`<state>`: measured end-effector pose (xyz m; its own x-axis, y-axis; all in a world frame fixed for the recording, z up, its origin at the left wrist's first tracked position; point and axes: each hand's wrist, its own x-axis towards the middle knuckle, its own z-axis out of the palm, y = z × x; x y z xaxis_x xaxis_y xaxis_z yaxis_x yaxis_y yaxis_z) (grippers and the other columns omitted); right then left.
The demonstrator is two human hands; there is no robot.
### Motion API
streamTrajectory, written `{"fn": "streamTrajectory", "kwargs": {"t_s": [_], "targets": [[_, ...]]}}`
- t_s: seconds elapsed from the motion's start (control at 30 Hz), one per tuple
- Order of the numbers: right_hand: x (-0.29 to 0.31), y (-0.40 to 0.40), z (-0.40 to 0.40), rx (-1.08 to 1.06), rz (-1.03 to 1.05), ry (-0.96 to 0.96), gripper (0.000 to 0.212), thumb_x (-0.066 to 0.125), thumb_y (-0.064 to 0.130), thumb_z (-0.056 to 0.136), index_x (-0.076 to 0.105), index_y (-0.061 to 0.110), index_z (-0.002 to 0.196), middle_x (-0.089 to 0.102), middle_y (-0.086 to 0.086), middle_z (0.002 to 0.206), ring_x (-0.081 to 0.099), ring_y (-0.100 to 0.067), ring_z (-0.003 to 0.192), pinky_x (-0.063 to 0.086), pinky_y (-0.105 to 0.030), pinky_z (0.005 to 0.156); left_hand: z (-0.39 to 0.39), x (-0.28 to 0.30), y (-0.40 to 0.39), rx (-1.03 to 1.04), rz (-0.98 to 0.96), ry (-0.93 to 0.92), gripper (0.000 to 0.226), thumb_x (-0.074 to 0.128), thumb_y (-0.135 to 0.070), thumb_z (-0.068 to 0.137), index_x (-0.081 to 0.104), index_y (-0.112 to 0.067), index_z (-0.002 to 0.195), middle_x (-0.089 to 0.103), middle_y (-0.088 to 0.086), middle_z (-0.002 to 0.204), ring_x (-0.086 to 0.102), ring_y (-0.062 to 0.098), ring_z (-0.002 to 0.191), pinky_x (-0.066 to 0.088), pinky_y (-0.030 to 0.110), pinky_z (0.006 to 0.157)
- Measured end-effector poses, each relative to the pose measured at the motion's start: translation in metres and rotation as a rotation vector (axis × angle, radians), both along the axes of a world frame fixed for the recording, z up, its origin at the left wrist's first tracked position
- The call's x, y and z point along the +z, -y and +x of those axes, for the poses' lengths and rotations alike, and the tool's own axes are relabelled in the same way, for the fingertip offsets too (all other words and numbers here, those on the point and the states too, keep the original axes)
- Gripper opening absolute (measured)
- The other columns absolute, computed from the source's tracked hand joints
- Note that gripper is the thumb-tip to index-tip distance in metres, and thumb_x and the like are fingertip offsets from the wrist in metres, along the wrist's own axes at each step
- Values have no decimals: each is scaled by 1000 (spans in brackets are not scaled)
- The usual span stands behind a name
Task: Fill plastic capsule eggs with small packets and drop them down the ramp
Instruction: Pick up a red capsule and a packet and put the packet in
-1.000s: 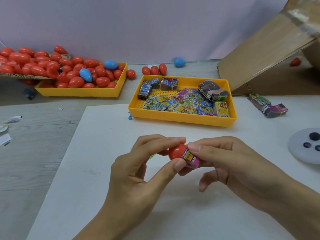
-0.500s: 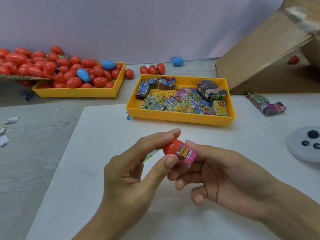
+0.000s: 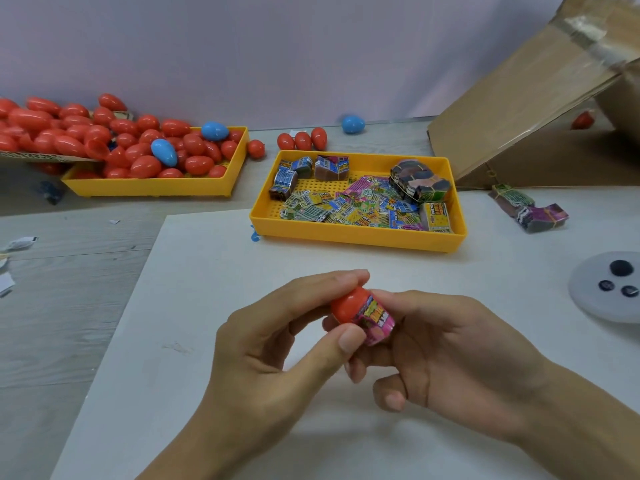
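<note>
A: Right, where's the egg?

B: Above the table. Left hand (image 3: pixel 277 344) pinches red egg half (image 3: pixel 347 305); right hand (image 3: pixel 446 348) grips pink packet (image 3: pixel 378 318).

A: Handling?

B: Likely light, slick shell; packet crushable. Pinch the shell's sides.

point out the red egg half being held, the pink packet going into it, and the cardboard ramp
red egg half (image 3: pixel 346 306), head view, its rounded shell
pink packet (image 3: pixel 377 318), head view, its printed face
cardboard ramp (image 3: pixel 519 109), head view, its sloping face
</note>
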<state>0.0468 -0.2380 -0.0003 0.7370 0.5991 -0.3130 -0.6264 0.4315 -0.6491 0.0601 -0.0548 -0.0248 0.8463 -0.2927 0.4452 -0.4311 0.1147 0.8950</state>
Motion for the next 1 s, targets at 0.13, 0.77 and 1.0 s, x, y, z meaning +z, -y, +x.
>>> {"fn": "streamTrajectory", "kwargs": {"t_s": [0.13, 0.77, 1.0], "targets": [[2, -4, 0, -104, -187, 168, 33, 61, 42, 86, 78, 15, 93, 68, -5, 84, 65, -16, 78, 49, -26, 51, 4, -3, -1, 31, -17, 28, 29, 72, -34, 89, 72, -19, 113, 71, 0, 114, 67, 30, 110, 56, 35, 88], [-1, -8, -2, -204, -201, 178, 35, 64, 43, 85, 79, 12, 94, 72, -13, 91, 67, -15, 78, 52, -24, 50, 2, -9, 3, 41, 9, 23, 32, 71, -32, 90, 71, -15, 117, 72, 0, 120, 68, 26, 114, 56, 34, 94], [-2, -4, 0, -247, -193, 118, 41, 71, 37, 78, 73, 3, 100, 72, -22, 95, 69, -22, 76, 54, -28, 49, 6, -5, 2, 124, -131, -9, 33, 79, -31, 81, 71, -24, 112, 73, -1, 105, 72, 25, 100, 57, 31, 87]]}}
